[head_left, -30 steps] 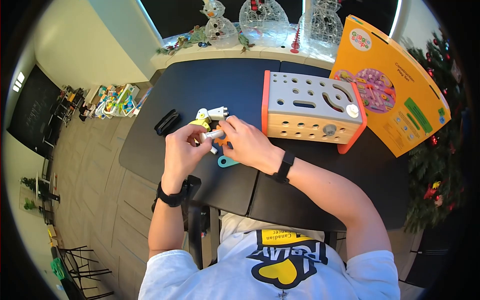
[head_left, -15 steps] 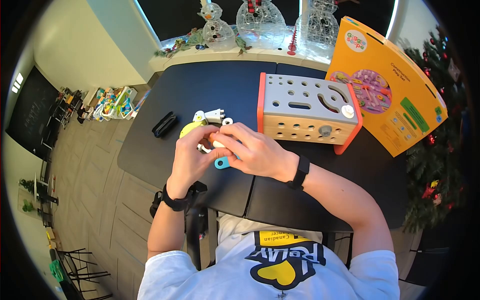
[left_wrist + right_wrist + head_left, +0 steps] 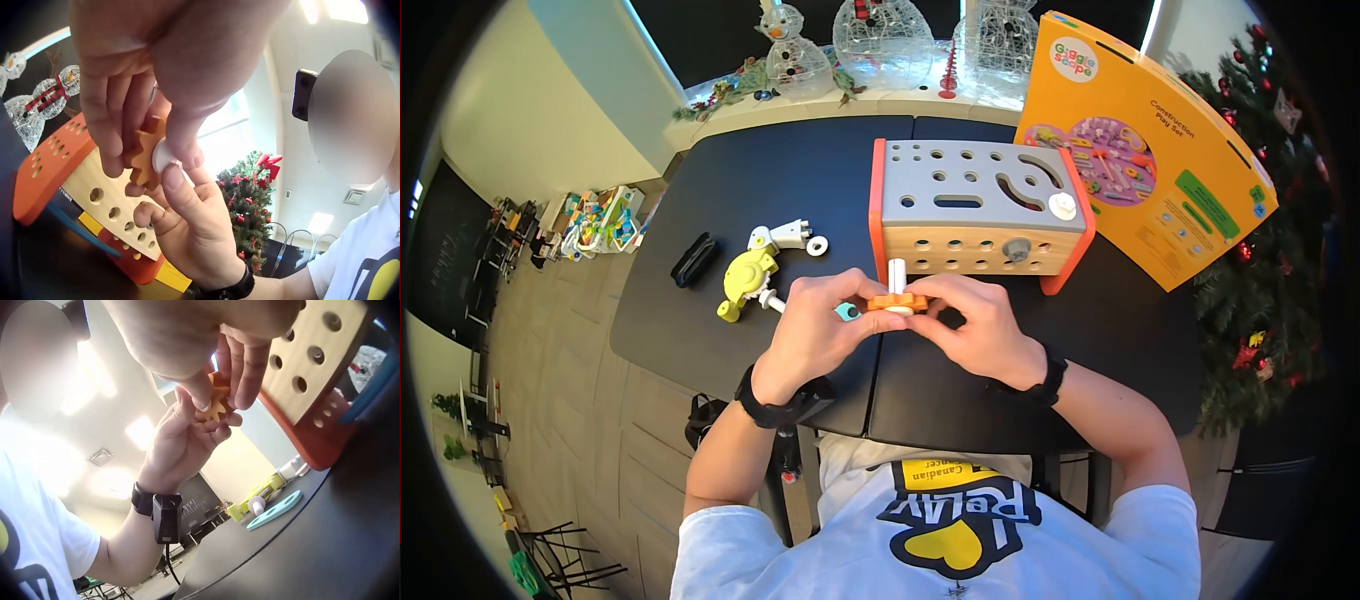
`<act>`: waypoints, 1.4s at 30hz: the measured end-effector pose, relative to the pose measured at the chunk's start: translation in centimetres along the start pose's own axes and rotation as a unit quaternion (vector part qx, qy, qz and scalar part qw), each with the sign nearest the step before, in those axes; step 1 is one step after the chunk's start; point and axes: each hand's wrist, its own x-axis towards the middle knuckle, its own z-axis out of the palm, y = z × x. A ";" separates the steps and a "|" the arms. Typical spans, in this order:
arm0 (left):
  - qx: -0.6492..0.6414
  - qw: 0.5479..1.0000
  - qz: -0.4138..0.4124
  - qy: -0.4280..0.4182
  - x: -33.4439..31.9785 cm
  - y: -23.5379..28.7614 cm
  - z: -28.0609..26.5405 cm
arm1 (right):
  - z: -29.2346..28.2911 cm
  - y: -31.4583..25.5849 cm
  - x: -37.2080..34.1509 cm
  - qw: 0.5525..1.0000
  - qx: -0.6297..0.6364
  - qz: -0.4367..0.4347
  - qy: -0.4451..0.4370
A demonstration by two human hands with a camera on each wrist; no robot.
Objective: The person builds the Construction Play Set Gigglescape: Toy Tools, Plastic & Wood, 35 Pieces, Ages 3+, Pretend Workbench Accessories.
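An orange gear (image 3: pixel 888 302) is held between both hands above the table's near part, with a white bolt (image 3: pixel 897 274) through it, shaft upward. The left hand (image 3: pixel 822 322) pinches the gear's left side; the right hand (image 3: pixel 980 325) pinches its right side. In the left wrist view the orange gear (image 3: pixel 147 153) has the bolt's white head (image 3: pixel 164 156) against its face, and a thumb of each hand is at that head. The right wrist view shows the gear (image 3: pixel 217 403) between the fingers of both hands.
A yellow-green toy piece (image 3: pixel 748 274) with white parts, a white ring (image 3: pixel 817 245), a teal strip (image 3: pixel 275 511) and a black case (image 3: pixel 694 260) lie on the table (image 3: pixel 730 180). Behind the hands stands a grey-topped wooden toy bench (image 3: pixel 960 215), beside an orange box (image 3: pixel 1145 150).
The hands have moved right and slightly away from the yellow-green piece. The gear, earlier near the table, is now held up with the bolt through it. The head view has shifted.
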 end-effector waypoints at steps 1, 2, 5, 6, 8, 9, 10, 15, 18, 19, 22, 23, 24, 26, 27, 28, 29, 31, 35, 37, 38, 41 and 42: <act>0.024 0.999 0.026 -0.004 0.4 0.4 0.3 | -0.5 0.0 -0.3 1.000 -0.008 0.009 0.004; 0.049 0.997 0.052 -0.008 0.9 0.8 0.5 | -1.0 -0.1 -0.7 1.000 -0.015 0.019 0.008; 0.126 0.980 0.154 -0.006 2.6 1.2 1.4 | -2.5 -0.4 -1.4 0.998 -0.034 0.048 0.014; 0.143 0.974 0.179 0.000 3.2 1.2 1.8 | -2.7 -0.2 -1.7 0.997 -0.038 0.058 0.022; 0.164 0.968 0.188 -0.012 4.0 1.3 2.4 | -3.2 0.0 -1.9 0.996 -0.045 0.068 0.034; 0.195 0.960 0.201 -0.006 4.4 1.7 2.5 | -3.5 0.0 -1.9 0.996 -0.046 0.073 0.036; 0.225 0.951 0.214 0.000 4.8 2.3 2.4 | -3.7 0.0 -1.9 0.995 -0.047 0.079 0.038; 0.306 0.918 0.249 0.030 6.4 3.5 2.5 | -4.2 0.5 -2.2 0.992 -0.022 0.114 0.047; 0.305 0.923 0.234 -0.012 7.0 3.0 2.2 | -3.7 1.3 -2.4 0.990 0.018 0.125 0.058; 0.306 0.923 0.231 -0.025 7.3 3.0 2.0 | -3.6 1.3 -2.3 0.989 0.030 0.130 0.060; 0.310 0.921 0.229 -0.056 8.0 3.4 1.3 | -3.3 1.1 -2.1 0.983 0.082 0.152 0.063; 0.311 0.920 0.232 -0.064 8.2 3.6 1.2 | -3.2 1.0 -2.0 0.980 0.102 0.160 0.064; 0.312 0.918 0.235 -0.072 8.5 3.6 1.1 | -3.1 1.0 -2.0 0.976 0.112 0.174 0.064; 0.303 0.916 0.238 -0.109 9.2 3.6 1.0 | -2.9 0.9 -2.0 0.969 0.132 0.200 0.063; 0.298 0.915 0.240 -0.127 9.6 3.7 1.0 | -2.7 1.0 -1.9 0.969 0.132 0.198 0.069; 0.308 0.913 0.228 -0.142 9.8 3.9 1.1 | -2.5 1.2 -1.9 0.969 0.133 0.196 0.076; 0.318 0.910 0.216 -0.157 10.0 4.3 1.2 | -2.4 1.4 -1.9 0.969 0.133 0.194 0.082; 0.329 0.905 0.206 -0.176 10.6 4.4 1.1 | -2.3 1.8 -1.8 0.965 0.135 0.207 0.086; 0.331 0.903 0.192 -0.197 11.5 4.6 1.1 | -2.1 1.6 -1.4 0.956 0.150 0.229 0.105; 0.337 0.903 0.165 -0.210 11.8 5.2 1.2 | -1.9 1.8 -1.2 0.956 0.139 0.232 0.115; 0.344 0.902 0.146 -0.218 11.9 5.6 1.4 | -1.8 1.8 -1.2 0.956 0.134 0.233 0.120; 0.365 0.892 0.141 -0.227 12.0 5.8 1.8 | -1.2 1.6 -1.2 0.950 0.127 0.245 0.144; 0.373 0.887 0.149 -0.227 12.0 5.8 1.9 | -1.0 1.8 -1.2 0.952 0.114 0.243 0.149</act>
